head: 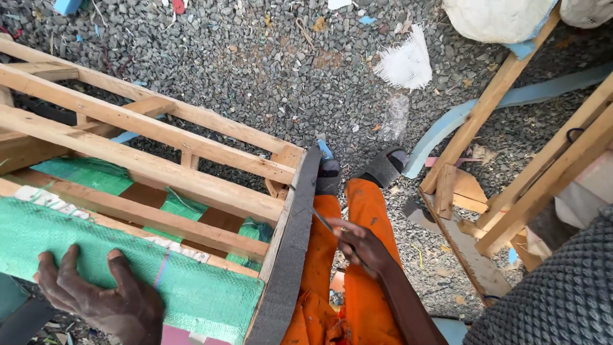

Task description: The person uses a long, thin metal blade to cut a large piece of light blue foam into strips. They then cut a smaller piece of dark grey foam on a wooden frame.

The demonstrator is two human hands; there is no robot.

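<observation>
— What's each hand doing?

— The left hand (102, 295) lies flat, fingers spread and gripping nothing, palm down on the green woven mesh (128, 262) stretched over the near side of the wooden frame (159, 169). The right hand (361, 246) is closed around a thin, dark, blade-like tool (324, 221), its tip pointing up toward the frame's end.

— Where does that tool sit against the frame?

— Just beside the dark grey strip (290, 246) that runs along the frame's end rail, from the corner near the feet down toward the bottom edge. Whether the tip touches the strip, I cannot tell.

— And the frame itself?

— Pale timber rails lying across the gravel ground (274, 70), with more green mesh showing between the lower rails. It fills the left half of the view.

— What about the person?

— Orange trousers (357, 211) and grey sandals (381, 167); they stand close against the frame's end.

— Anything else nearby?

— To the right, a second wooden frame (543, 172) leans in, and a handsaw (463, 246) lies on the gravel below it, toothed edge facing the legs. A frayed white piece of woven sack (405, 64) lies further out, with a pale blue strip (447, 128) curving past it. A grey quilted fabric (555, 294) fills the lower right corner
</observation>
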